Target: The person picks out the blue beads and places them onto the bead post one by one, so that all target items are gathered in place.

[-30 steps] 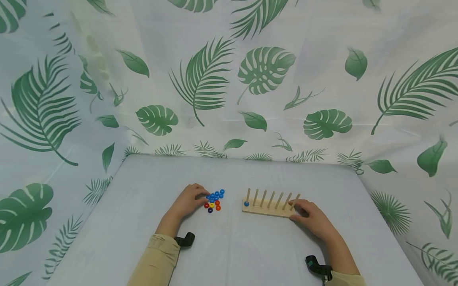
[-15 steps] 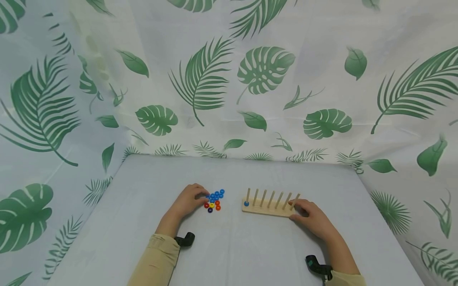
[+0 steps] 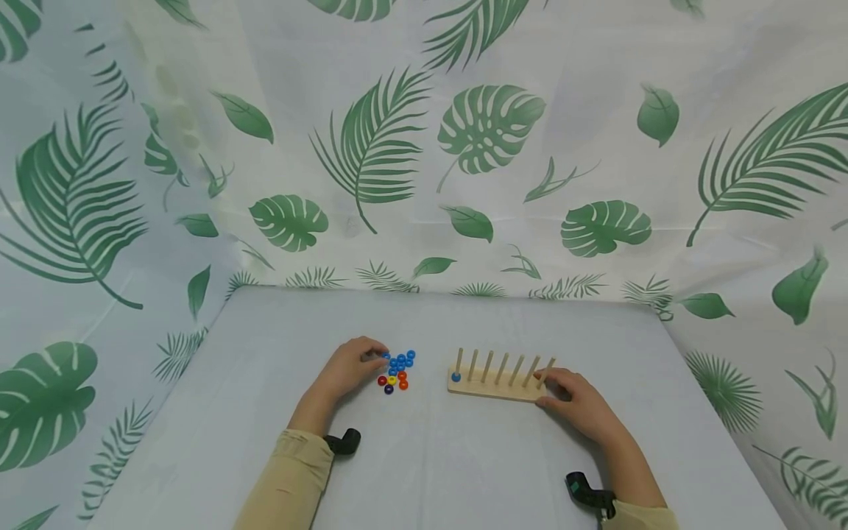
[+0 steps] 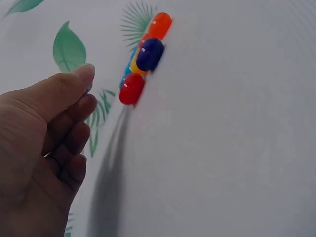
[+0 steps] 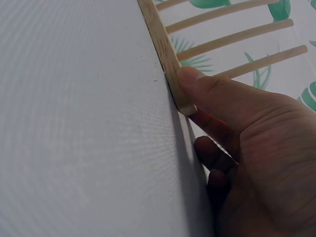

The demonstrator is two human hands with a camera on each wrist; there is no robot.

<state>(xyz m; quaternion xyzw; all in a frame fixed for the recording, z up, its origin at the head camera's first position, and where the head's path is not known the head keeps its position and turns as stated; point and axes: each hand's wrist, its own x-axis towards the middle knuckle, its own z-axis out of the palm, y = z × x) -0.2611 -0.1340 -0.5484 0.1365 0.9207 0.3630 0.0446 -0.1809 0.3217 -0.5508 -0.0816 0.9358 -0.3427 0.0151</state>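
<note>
My left hand [image 3: 349, 366] pinches a blue bead [image 4: 89, 89] between thumb and forefinger; the fingers hide most of it. Just right of those fingertips lies a cluster of blue beads [image 3: 400, 361]. On its near side are a red bead [image 4: 132, 89], a yellow bead [image 3: 392, 380], a dark blue bead [image 4: 150, 54] and orange beads [image 3: 403, 384]. Farther right, a wooden pegboard [image 5: 163, 44] carries a row of upright pegs, with one blue bead [image 3: 456, 377] at the foot of its leftmost peg. My right hand [image 5: 247, 113] grips the board's right end, thumb on the near edge.
A white cloth covers the table [image 3: 424, 456], and a leaf-print curtain [image 3: 397, 147] rises behind and at both sides. A black wrist camera [image 3: 344, 442] sits at the left wrist, another black camera [image 3: 586, 493] at the right.
My left hand has risen slightly from the bead cluster, with a blue bead between its fingertips. The right hand and the pegboard stay in place.
</note>
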